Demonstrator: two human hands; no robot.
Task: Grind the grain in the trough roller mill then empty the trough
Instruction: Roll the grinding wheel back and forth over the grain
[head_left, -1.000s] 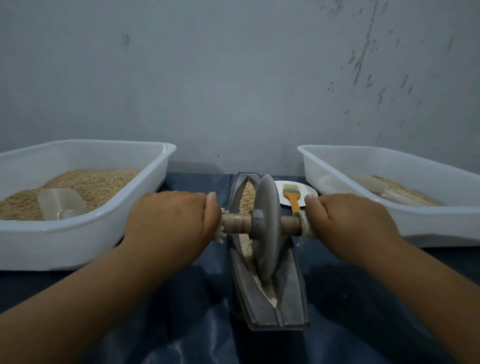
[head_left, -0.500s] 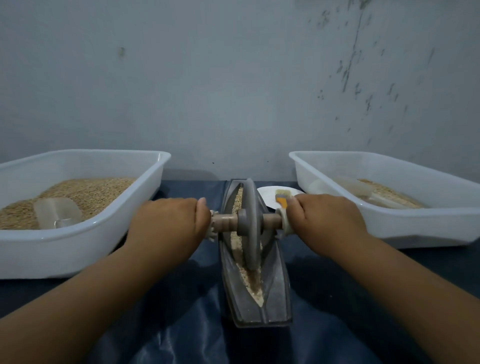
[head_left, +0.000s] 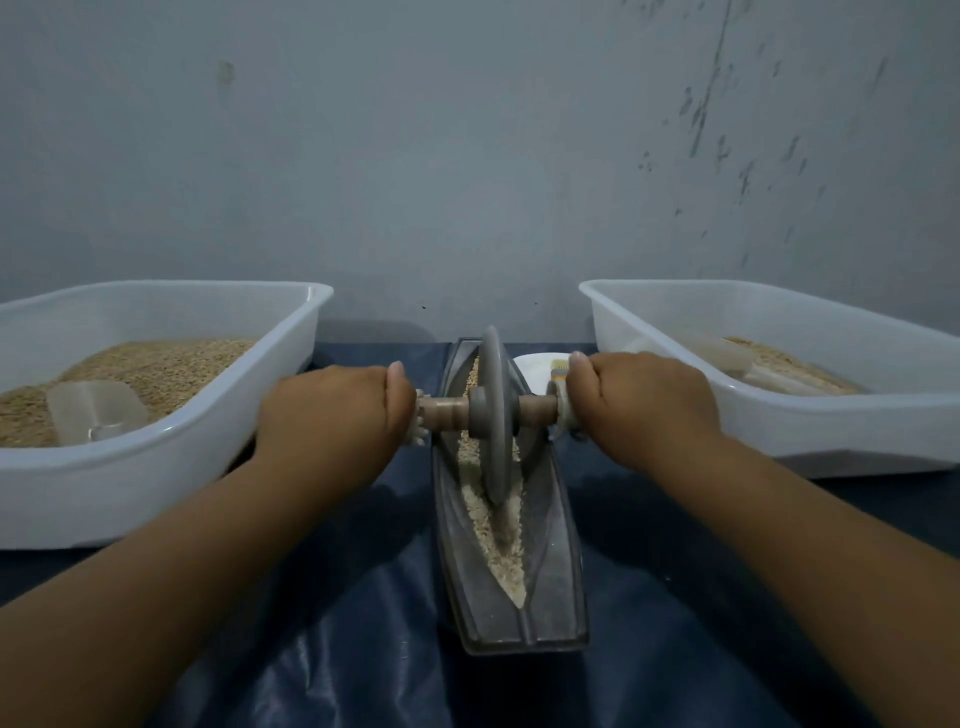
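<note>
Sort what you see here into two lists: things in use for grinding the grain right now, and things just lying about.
In use:
- left hand and right hand, each gripping an end of the axle
- grinding wheel
- trough
- grain in the trough

Lying about:
- left tub with its scoop
- right tub
- brush on the plate

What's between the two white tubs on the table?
In the head view, the trough with grain, the wheel on its axle, and both hands gripping it.
</note>
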